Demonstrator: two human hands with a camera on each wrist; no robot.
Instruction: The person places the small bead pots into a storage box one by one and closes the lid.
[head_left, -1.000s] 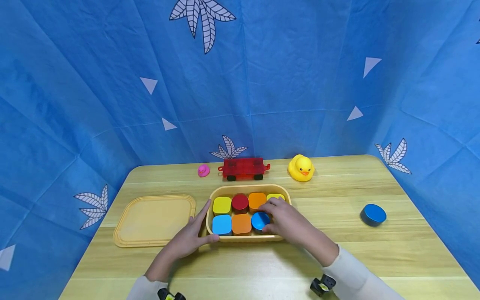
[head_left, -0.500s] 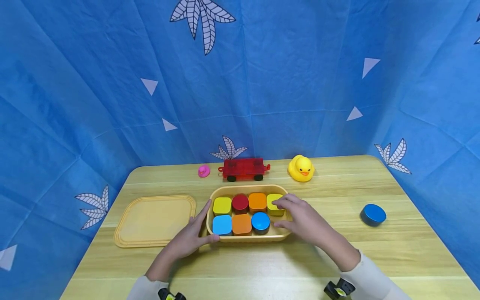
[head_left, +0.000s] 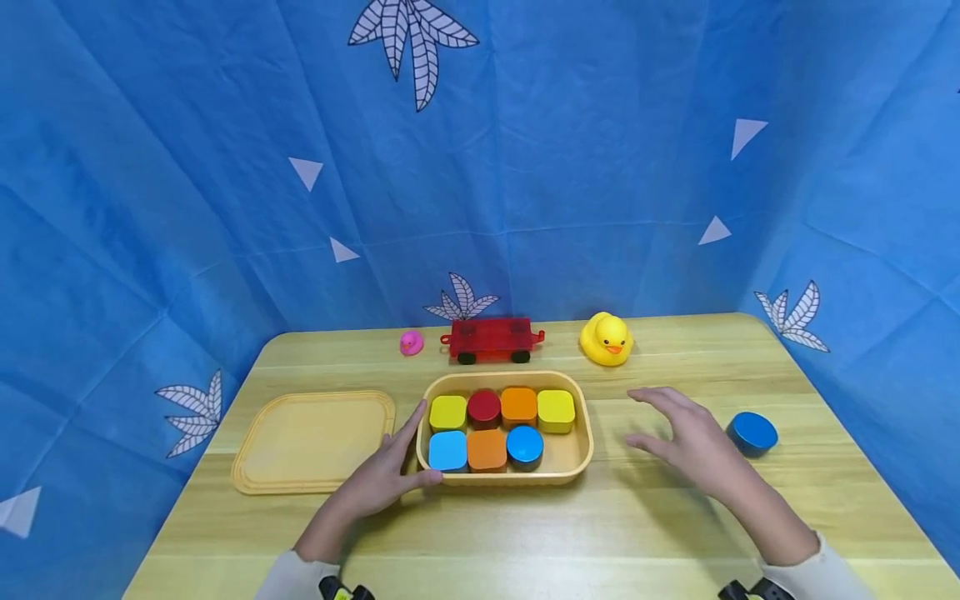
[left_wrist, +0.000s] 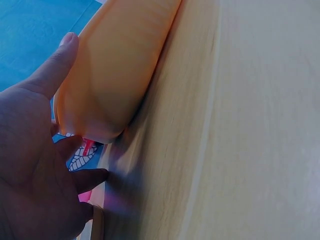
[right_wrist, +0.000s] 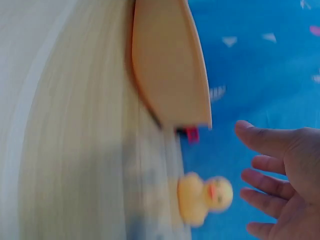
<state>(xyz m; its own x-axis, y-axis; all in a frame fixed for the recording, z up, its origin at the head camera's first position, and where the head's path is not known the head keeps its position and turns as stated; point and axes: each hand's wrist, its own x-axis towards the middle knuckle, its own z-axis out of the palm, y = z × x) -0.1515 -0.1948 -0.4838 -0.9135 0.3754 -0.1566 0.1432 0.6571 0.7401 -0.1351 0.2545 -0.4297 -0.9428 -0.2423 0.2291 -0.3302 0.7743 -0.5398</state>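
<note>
A pale yellow oval-cornered box (head_left: 566, 477) holds several coloured blocks in two rows. The back row has a yellow block (head_left: 448, 412), a red round block (head_left: 484, 408), an orange block (head_left: 519, 406) and another yellow block (head_left: 556, 410). In front sit a light blue block (head_left: 448, 451), an orange block (head_left: 487, 450) and a blue round block (head_left: 525, 446). My left hand (head_left: 386, 477) rests against the box's left end, thumb and fingers spread. Over the table between box and a loose blue round block (head_left: 752, 433), my right hand (head_left: 697, 442) holds nothing, its fingers apart.
A matching lid (head_left: 313, 442) lies flat at the left. Along the back edge stand a small pink duck (head_left: 411, 342), a red toy wagon (head_left: 492, 339) and a yellow rubber duck (head_left: 606, 339). A blue cloth (head_left: 525, 167) hangs behind the table.
My right hand has let go of the blue round block inside the box and moved right, out over the table. The left hand stays at the box's left end.
</note>
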